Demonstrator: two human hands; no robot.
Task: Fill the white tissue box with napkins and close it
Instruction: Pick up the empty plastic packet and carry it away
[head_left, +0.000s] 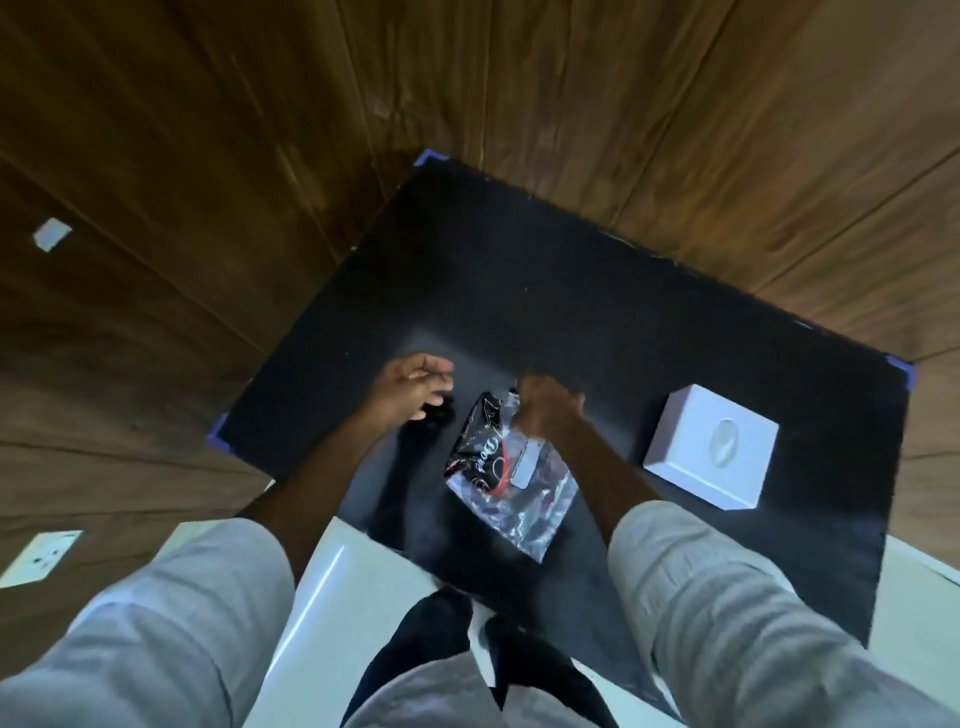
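Observation:
A clear plastic napkin packet (511, 480) with black and red print hangs over the black table top (545, 291). My right hand (548, 408) pinches its upper end. The packet looks mostly see-through and slack at its lower part. My left hand (413, 387) hovers just left of the packet with fingers spread and nothing in it. The white tissue box (711, 452) stands shut to the right of my right hand, its lid with an oval opening facing up. No loose napkins show.
The black table top has blue tape at its corners (426, 156) and is ringed by wood-panelled walls. A white ledge (332, 582) runs along the near edge. A wall socket (41, 558) sits at the lower left.

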